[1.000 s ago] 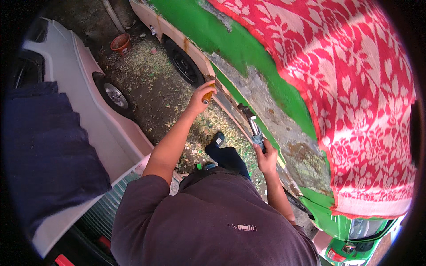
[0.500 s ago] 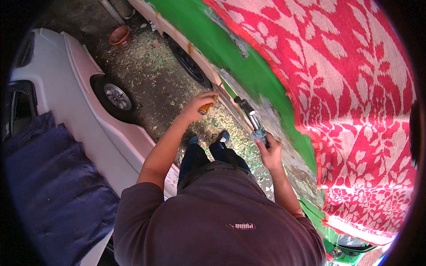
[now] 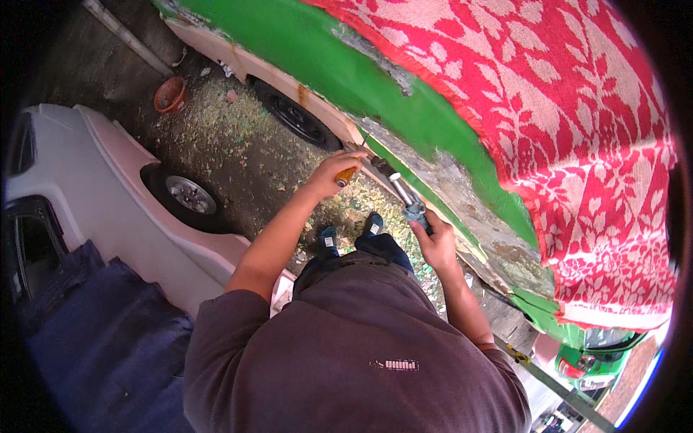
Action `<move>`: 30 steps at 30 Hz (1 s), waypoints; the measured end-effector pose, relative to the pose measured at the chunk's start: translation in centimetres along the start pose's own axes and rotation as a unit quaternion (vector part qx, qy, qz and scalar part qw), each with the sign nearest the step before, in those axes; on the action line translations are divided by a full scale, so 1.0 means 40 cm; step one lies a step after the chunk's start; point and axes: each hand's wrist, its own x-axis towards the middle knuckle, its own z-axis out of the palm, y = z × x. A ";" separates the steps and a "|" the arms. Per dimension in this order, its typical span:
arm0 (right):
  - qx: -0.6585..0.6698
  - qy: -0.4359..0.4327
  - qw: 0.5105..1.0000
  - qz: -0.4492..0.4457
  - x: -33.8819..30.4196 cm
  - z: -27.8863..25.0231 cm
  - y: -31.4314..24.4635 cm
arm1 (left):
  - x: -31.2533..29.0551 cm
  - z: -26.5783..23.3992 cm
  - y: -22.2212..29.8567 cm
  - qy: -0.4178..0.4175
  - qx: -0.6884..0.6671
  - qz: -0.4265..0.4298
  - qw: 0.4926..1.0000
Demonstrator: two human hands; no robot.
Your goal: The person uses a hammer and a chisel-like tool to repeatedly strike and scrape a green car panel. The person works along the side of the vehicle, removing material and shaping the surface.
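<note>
My left hand [image 3: 336, 173] is closed around an amber-handled screwdriver [image 3: 346, 177]. Its handle end points back toward me, and a thin dark shaft shows beyond the fingers, close to the car's side. In my right hand [image 3: 439, 245] is a blowtorch [image 3: 406, 195] with a grey-blue body, a silver tube and a dark, wider nozzle. That nozzle points forward and left, just beyond my left hand. Both tools are beside the lower side of a green car body [image 3: 404, 115], where bare, scraped patches [image 3: 462, 186] show. No flame is visible.
A red and pink leaf-patterned blanket [image 3: 570, 108] covers the green car's upper part. On the left stands a pale car [image 3: 123, 173] with a dark blue cloth [image 3: 108, 339] over it. Paint flakes [image 3: 216, 123] litter the floor near an orange bucket [image 3: 171, 94].
My view has shifted and turned, so more of the green car's rear wheel and far end shows. The screwdriver and blowtorch remain in my hands, close together.
</note>
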 end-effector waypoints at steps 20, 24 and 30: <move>-0.111 0.047 0.984 -0.132 -0.042 0.122 -0.018 | 0.050 -0.011 0.009 0.039 -0.022 0.045 0.998; -0.082 0.025 0.983 -0.164 -0.055 0.096 -0.054 | 0.062 0.013 -0.054 0.034 -0.027 0.062 0.997; -0.075 0.035 0.989 -0.124 -0.050 0.113 -0.055 | 0.095 0.045 -0.053 0.041 -0.086 0.031 0.995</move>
